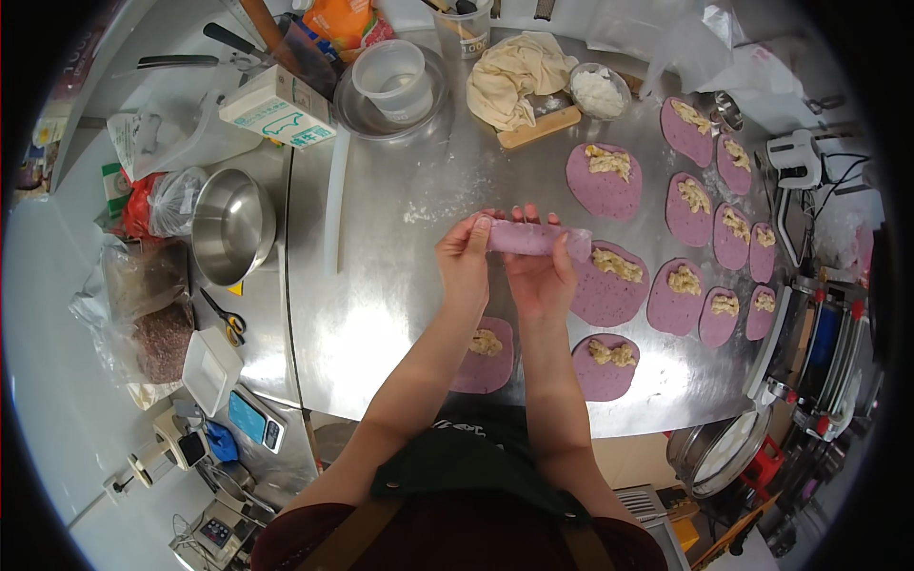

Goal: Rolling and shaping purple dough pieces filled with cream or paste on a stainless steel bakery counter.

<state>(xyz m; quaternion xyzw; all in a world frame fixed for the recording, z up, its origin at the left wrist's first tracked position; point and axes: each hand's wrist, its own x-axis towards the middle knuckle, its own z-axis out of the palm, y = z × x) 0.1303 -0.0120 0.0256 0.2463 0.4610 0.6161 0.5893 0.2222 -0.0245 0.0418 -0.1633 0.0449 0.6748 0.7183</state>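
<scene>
A rolled-up piece of purple dough (526,238) is held level above the steel table, one end in each hand. My left hand (466,246) pinches its left end between thumb and fingers. Under its right part, my right hand (539,271) supports it with the palm turned up and the thumb against the end. Just right of my hands lies a flat purple dough piece (609,297) topped with a lumpy pale yellow filling (617,264). Another topped dough piece (490,371) is partly hidden behind my left forearm. Whether filling sits inside the roll cannot be seen.
Several more topped dough pieces (605,195) cover the table's right side. Behind stand a bowl of white flour (600,92), a crumpled cloth (514,76) and a wooden-backed scraper (539,127). To the left are a white rolling pin (336,205), a steel bowl (233,228) and scissors (225,319).
</scene>
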